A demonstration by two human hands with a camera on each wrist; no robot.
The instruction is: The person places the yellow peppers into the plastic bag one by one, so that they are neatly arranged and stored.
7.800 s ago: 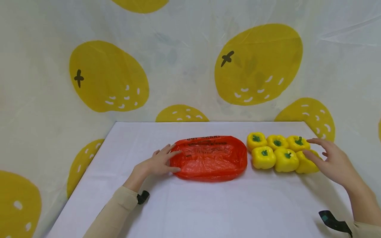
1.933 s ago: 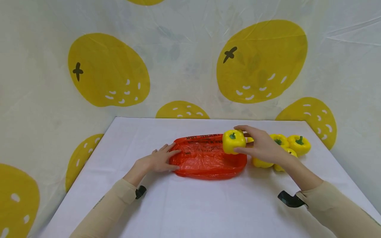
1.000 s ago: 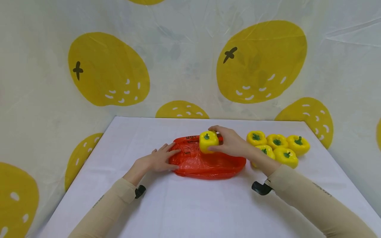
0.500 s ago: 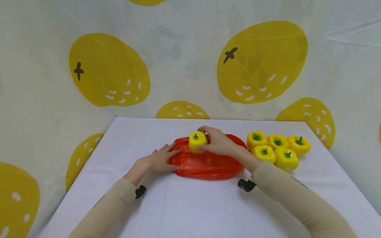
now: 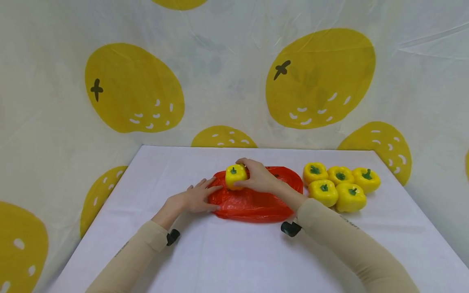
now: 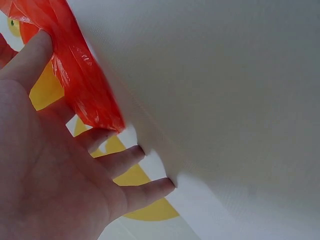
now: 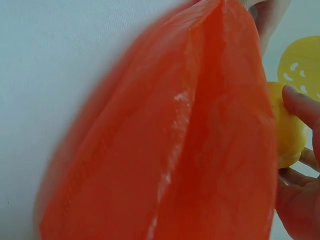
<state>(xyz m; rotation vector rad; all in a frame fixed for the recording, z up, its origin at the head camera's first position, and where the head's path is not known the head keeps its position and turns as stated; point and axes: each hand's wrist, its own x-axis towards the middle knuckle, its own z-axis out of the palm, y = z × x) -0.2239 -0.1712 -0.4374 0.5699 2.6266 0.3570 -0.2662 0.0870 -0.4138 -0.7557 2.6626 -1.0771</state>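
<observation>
Yellow pepper: over the left end of the red plastic bag, near the left hand's fingers, green stem pointing up. It is gripped by the right hand, thumb on the near side, fingers curled round the far side; grip closed to the pepper's width. In the right wrist view the bag's wall covers part of the pepper and the thumb lies against its skin; cannot tell whether its underside touches the bag. Bag: lies long side across the table, glossy, creased, a little dark print showing by the right hand, remainder of its upper face partly hidden by hand and forearm. Left hand: at the bag's left end, fingers spread and extended, not wrapped round anything; thumb touches the bag in the left wrist view. To the right of the bag, five other yellow peppers stand close together in two rows, three at the back and two in front, green stems visible. All rest on a table covered with white cloth. Both forearms wear beige sleeves; a black device shows at the left wrist, a second black device at the right. Behind the table hangs a pale backdrop printed with large yellow fruit shapes bearing white flecks, two with dark cross-shaped marks.
</observation>
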